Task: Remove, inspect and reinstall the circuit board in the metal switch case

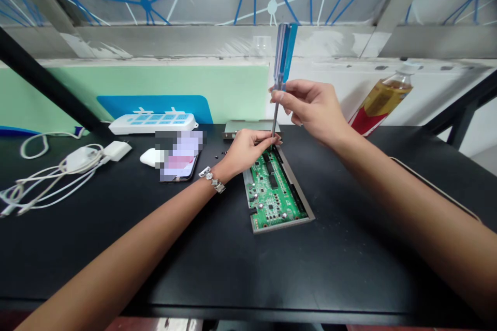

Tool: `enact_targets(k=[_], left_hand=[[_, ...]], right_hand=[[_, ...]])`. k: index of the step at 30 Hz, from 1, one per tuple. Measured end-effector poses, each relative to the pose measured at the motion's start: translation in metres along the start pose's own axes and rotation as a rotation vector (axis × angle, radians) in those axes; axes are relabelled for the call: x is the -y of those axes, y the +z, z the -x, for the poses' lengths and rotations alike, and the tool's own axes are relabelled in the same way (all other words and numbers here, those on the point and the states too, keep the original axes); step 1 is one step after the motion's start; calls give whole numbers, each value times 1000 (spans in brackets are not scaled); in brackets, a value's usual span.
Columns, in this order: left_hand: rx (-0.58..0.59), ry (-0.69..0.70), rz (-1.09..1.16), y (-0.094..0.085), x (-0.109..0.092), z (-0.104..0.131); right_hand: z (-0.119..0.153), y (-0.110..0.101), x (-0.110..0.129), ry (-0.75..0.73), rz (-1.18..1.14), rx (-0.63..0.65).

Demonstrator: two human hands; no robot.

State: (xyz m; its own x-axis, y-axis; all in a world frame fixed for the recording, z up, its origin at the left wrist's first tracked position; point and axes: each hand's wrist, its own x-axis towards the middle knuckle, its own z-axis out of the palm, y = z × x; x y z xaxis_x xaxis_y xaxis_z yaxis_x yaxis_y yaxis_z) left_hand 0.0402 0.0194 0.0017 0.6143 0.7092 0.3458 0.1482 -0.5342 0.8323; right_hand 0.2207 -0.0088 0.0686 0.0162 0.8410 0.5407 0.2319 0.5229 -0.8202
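Observation:
My right hand (pixel 310 106) is closed round the neck of a screwdriver (pixel 285 54) with a clear and blue handle. The screwdriver stands nearly upright, its shaft pointing down at the far end of a green circuit board (pixel 272 194). My left hand (pixel 250 150) has its thumb and fingers pinched round the lower shaft, just above the board. Those fingers partly cover the screwdriver's tip and the board's far corner. The board lies in a grey metal tray (pixel 285 227) on the black table.
Behind the board lies a metal piece (pixel 248 126). Small dark screws (pixel 223 153) lie left of my left hand. Further left are a phone (pixel 180 160), a white case (pixel 151 157), a power strip (pixel 153 123) and white cables (pixel 58 176). A drink bottle (pixel 382 101) stands at back right.

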Motion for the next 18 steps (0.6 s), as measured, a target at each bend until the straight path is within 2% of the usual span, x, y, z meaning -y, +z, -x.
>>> enact_targets(k=[5, 10, 14, 18], left_hand=[[2, 8, -10, 0, -1, 0], [-11, 4, -2, 2, 0, -1], [-12, 14, -10, 2, 2, -1], [-15, 17, -19, 1, 2, -1]], right_hand=[[3, 7, 2, -22, -11, -123], [4, 9, -1, -66, 99, -204], [5, 10, -6, -109, 170, -234], [6, 10, -6, -125, 195, -197]])
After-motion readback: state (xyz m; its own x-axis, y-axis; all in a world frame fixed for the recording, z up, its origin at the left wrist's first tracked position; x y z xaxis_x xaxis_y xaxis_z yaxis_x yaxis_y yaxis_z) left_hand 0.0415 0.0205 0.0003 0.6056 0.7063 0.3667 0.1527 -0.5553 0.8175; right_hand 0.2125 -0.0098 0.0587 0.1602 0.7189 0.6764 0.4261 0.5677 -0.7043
